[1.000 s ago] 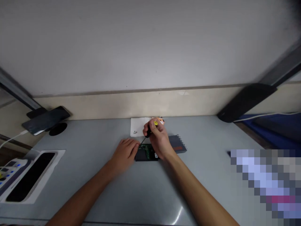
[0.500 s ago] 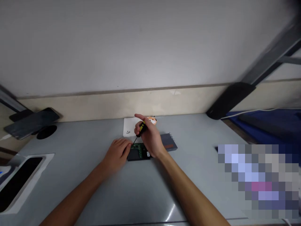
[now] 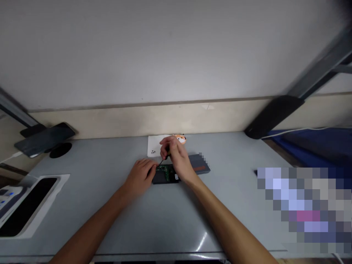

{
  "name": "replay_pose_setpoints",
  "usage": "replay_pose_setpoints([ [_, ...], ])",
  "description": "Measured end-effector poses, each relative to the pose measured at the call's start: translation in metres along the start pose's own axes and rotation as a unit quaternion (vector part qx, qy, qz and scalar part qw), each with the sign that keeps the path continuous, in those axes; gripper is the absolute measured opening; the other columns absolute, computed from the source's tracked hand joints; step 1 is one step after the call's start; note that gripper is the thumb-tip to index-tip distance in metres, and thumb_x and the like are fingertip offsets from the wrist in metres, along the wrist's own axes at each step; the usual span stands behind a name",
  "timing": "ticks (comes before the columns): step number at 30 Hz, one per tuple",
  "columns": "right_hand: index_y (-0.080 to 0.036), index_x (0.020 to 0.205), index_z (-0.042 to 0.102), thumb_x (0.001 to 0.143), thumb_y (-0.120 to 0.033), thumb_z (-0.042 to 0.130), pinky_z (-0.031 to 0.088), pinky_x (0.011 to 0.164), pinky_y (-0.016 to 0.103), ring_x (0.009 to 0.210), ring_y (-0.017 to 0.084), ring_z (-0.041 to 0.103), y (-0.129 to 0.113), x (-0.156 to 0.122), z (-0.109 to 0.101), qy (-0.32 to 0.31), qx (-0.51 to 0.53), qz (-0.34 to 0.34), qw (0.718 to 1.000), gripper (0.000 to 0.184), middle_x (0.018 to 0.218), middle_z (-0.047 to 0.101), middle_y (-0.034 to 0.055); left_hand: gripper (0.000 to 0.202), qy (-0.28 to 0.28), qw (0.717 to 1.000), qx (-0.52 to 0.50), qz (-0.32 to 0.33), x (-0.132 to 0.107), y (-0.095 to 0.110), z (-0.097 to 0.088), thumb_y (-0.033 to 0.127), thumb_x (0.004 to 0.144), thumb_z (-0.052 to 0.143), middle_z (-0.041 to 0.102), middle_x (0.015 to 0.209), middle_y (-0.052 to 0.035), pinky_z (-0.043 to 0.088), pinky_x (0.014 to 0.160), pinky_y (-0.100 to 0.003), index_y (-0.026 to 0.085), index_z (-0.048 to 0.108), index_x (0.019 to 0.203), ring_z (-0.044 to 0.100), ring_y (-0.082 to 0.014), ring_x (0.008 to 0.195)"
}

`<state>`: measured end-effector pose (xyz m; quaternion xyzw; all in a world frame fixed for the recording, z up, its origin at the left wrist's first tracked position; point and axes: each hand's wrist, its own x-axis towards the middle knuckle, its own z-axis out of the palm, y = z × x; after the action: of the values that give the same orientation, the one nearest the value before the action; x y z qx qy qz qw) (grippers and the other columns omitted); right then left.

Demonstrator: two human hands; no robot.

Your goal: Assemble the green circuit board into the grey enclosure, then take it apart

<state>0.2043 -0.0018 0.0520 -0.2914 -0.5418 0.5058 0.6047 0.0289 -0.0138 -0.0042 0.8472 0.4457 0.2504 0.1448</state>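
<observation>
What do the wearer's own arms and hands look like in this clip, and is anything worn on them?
The left forearm and right forearm are bare as far as they show, tapering toward the wrists, with no sleeve in view. The left grip and right grip are ungloved. No watch, bracelet, cable or marking shows; rings cannot be ruled out.

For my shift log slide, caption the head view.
Right hand holds a screwdriver over the green circuit board of a dark device, left hand at its left end.
</observation>
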Motion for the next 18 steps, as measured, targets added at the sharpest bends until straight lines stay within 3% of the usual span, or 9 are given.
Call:
replay_pose_setpoints([
  [2,-0.025,0.112,0.068,0.105,-0.055,0.038,0.041,0.07,0.032,0.069,0.016,0.05,-0.0003,0.0001,-0.0008,-0.003,0.012,0.007,1.0,0.043,0.073,0.052,-0.0008,0.025,0.002,1.0,-0.004,0.001,-0.0002,-0.0001,-0.0004,0.022,0.106,0.038,0.07,0.104,-0.0031,0.043,0.092,-0.04,0.023,0.063,0.106,0.062,-0.0218,0.102],
  [4,-0.025,0.116,0.071,0.104,-0.052,0.043,0.042,0.074,0.032,0.074,0.017,0.052,0.0008,0.0002,-0.0026,0.002,0.014,0.013,1.0,0.04,0.076,0.055,0.0004,0.025,0.001,1.0,-0.006,-0.001,-0.0004,0.0002,-0.0007,0.022,0.106,0.038,0.07,0.104,-0.003,0.043,0.093,-0.041,0.023,0.063,0.107,0.062,-0.0217,0.102],
  [8,-0.024,0.096,0.073,0.096,-0.05,0.061,0.042,0.075,0.032,0.078,0.017,0.055,0.005,-0.0022,-0.0031,0.02,0.001,0.007,1.0,0.029,0.079,0.059,0.0012,0.024,0.005,1.0,-0.006,0.005,-0.0004,0.0003,-0.0005,0.022,0.106,0.039,0.07,0.106,-0.0036,0.045,0.095,-0.041,0.023,0.063,0.106,0.062,-0.0222,0.104],
  [11,-0.023,0.08,0.06,0.097,-0.05,0.06,0.044,0.075,0.033,0.076,0.017,0.056,0.005,-0.0052,0.0014,0.005,0.04,0.012,0.999,0.031,0.079,0.059,0.0005,0.025,0.012,1.0,-0.005,0.012,-0.0004,-0.0006,0.0006,0.022,0.106,0.039,0.071,0.106,-0.0039,0.045,0.094,-0.042,0.024,0.064,0.107,0.063,-0.0224,0.104],
  [14,-0.024,0.079,0.051,0.1,-0.052,0.053,0.043,0.07,0.032,0.069,0.015,0.052,0.0023,-0.006,0.005,-0.003,0.038,0.022,0.999,0.035,0.075,0.054,-0.001,0.025,0.013,1.0,-0.003,0.013,-0.0002,-0.0008,0.0009,0.022,0.106,0.039,0.071,0.105,-0.0042,0.046,0.093,-0.042,0.023,0.064,0.105,0.063,-0.0226,0.102],
  [18,-0.025,0.082,0.049,0.101,-0.057,0.048,0.04,0.065,0.031,0.065,0.015,0.045,0.0043,-0.0019,0.0021,0.038,0.028,0.018,0.999,0.037,0.073,0.048,-0.0019,0.026,0.005,1.0,0.002,0.003,0.0004,0.0004,-0.0003,0.022,0.106,0.038,0.071,0.104,-0.004,0.046,0.092,-0.042,0.023,0.064,0.105,0.063,-0.0227,0.102],
])
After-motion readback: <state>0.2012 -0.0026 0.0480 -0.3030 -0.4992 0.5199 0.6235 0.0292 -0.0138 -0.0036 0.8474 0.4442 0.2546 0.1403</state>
